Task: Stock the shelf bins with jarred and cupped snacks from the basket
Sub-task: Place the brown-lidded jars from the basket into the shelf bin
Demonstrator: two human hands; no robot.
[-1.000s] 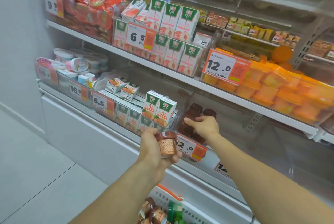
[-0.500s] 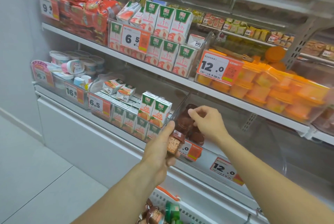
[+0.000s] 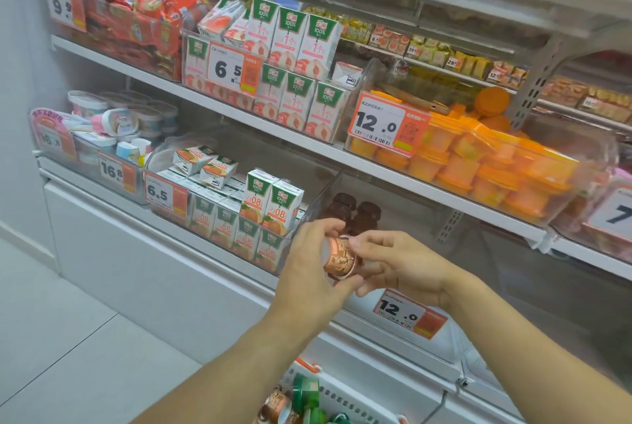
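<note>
Both hands, left (image 3: 309, 273) and right (image 3: 398, 268), grip one cup (image 3: 342, 257) before the bin (image 3: 328, 191), probably passing it for shelving.

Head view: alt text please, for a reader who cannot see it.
Both hands, left hand and right hand, hold one small copper-foil snack cup before a clear plastic shelf bin holding dark brown-lidded jars. A white basket sits below.

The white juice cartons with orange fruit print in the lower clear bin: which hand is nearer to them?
Left. The left hand is just right of the cartons; the right hand is farther right, across the copper-labelled cup both hold.
</note>
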